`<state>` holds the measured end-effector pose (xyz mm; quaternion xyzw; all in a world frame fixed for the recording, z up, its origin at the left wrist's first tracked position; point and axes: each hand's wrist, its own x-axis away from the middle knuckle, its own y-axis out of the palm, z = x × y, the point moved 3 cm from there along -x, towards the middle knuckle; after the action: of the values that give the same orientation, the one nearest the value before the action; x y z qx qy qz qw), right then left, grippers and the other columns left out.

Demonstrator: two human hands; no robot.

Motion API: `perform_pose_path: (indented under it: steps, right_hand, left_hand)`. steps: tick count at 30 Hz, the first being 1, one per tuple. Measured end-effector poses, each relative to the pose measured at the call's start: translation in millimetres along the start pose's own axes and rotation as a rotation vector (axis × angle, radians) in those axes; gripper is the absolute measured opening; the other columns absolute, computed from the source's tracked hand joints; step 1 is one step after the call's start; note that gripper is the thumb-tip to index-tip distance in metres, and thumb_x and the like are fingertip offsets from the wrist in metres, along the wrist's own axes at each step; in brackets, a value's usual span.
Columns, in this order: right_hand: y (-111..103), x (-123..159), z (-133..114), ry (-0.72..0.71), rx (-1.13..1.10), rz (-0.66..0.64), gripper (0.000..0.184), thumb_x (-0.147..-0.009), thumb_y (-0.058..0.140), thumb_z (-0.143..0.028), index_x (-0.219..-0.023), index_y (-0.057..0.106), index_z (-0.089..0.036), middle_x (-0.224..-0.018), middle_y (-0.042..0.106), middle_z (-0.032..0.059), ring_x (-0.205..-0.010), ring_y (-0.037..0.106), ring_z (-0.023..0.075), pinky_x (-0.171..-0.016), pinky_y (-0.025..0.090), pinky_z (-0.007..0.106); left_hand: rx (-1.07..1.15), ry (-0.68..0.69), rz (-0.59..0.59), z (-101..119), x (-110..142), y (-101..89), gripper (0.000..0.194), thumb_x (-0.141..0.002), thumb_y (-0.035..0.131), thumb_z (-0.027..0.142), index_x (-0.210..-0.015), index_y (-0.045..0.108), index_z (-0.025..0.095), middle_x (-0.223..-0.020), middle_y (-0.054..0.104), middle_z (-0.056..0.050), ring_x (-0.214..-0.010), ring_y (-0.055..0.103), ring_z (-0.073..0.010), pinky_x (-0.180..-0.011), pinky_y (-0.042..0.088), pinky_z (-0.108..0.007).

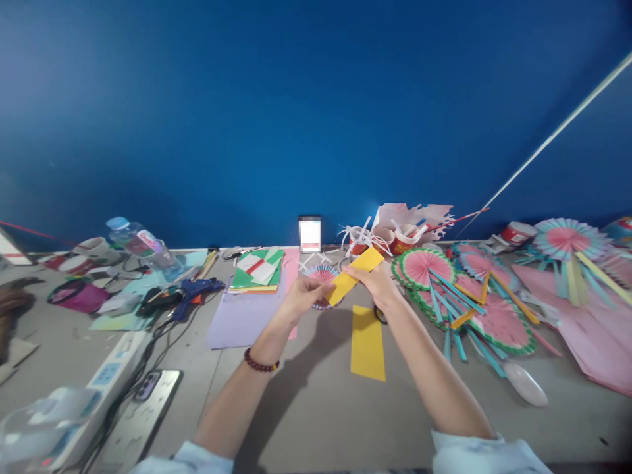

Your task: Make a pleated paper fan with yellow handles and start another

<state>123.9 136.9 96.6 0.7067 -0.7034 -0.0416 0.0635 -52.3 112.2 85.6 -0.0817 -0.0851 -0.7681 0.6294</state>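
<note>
Between my two hands a strip of yellow paper (369, 260) is held up slantwise over the table. My left hand (307, 296), with a beaded bracelet on its wrist, pinches the lower left end. The upper right end is gripped by my right hand (374, 280). Below, a second yellow paper piece (368, 345) lies flat on the table. Behind my hands rests a pleated paper fan (320, 271), partly covered by my left hand and the strip. A dark ring-shaped thing (380, 315) shows partly beside my right wrist.
Paper fans (427, 268) with stick handles pile up on the right, near a white bottle-like object (526, 384). At left are a blue glue gun (190, 296), a power strip (106, 382) and a phone (143, 411). A lit phone (310, 235) leans on the blue wall.
</note>
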Motion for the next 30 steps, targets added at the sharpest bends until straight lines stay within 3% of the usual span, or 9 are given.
perform_pose_path:
  steps: [15,20,25,30]
  right_hand:
    - [0.5,0.5,1.0,-0.016,-0.002,0.004,0.035,-0.054,0.084,-0.037,-0.071,0.063,-0.015,-0.067,0.065,0.0021,-0.061,0.058,0.0157,-0.055,0.044,0.028]
    - [0.3,1.1,-4.2,-0.009,-0.047,0.040,0.034,-0.052,0.086,-0.035,-0.071,0.063,-0.017,-0.069,0.065,0.0003,-0.064,0.060,0.0159,-0.058,0.047,0.027]
    - [1.0,0.1,-3.0,0.008,-0.048,0.056,0.035,-0.051,0.086,-0.035,-0.071,0.064,-0.016,-0.068,0.065,0.0016,-0.062,0.059,0.0157,-0.052,0.045,0.027]
    - [-3.9,-2.4,-2.2,0.047,-0.062,0.007,0.030,-0.056,0.083,-0.036,-0.073,0.069,-0.015,-0.072,0.068,0.0063,-0.061,0.059,0.0167,-0.050,0.045,0.028]
  left_hand:
    - [-0.021,0.065,0.046,-0.5,0.2,-1.9,0.040,-0.052,0.084,0.050,-0.063,0.073,0.012,-0.056,0.066,-0.004,-0.050,0.055,-0.0105,-0.051,0.046,-0.022]
    - [0.017,0.061,-0.001,5.6,1.7,-2.8,0.040,-0.052,0.084,0.048,-0.072,0.077,0.014,-0.063,0.071,-0.005,-0.056,0.061,-0.0132,-0.061,0.053,-0.026]
    - [0.012,0.088,-0.057,11.3,3.8,-4.8,0.041,-0.056,0.082,0.046,-0.079,0.077,0.013,-0.068,0.072,-0.006,-0.062,0.065,-0.0171,-0.067,0.055,-0.031]
    - [0.016,0.121,-0.041,14.8,4.9,-12.4,0.038,-0.063,0.076,0.038,-0.091,0.077,0.013,-0.068,0.071,-0.005,-0.060,0.061,-0.0133,-0.064,0.051,-0.026]
